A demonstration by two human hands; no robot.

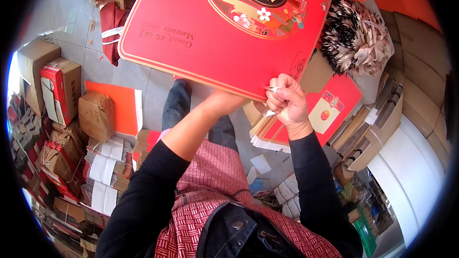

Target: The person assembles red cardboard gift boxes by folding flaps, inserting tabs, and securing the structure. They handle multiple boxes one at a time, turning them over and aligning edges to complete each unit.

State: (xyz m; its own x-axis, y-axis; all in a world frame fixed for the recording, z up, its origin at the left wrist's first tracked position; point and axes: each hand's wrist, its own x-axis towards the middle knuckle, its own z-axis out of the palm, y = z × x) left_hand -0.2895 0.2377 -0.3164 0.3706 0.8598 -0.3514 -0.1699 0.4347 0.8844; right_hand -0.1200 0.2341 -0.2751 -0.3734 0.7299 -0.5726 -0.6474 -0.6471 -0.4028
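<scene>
A large red printed cardboard panel [162, 52] with a gold rim and a flower-decorated roundel fills the upper middle, tilted in front of me. Whether it is a box or flat card I cannot tell. My left hand [233, 101] reaches beneath its near edge, with its fingers hidden there. Close to the panel's near right corner, my right hand [289, 101] is closed in a fist, knuckles up. A thin pale strip [272, 88] pokes out of its fingers beside the panel.
Right of my hands lies a stack of red printed cards [342, 93]. Beyond it is a large bundle of beige and black strips [366, 40]. Cartons [71, 81], a brown paper parcel [97, 114] and an orange sheet [126, 110] are at left. A green crate [366, 234] sits low right.
</scene>
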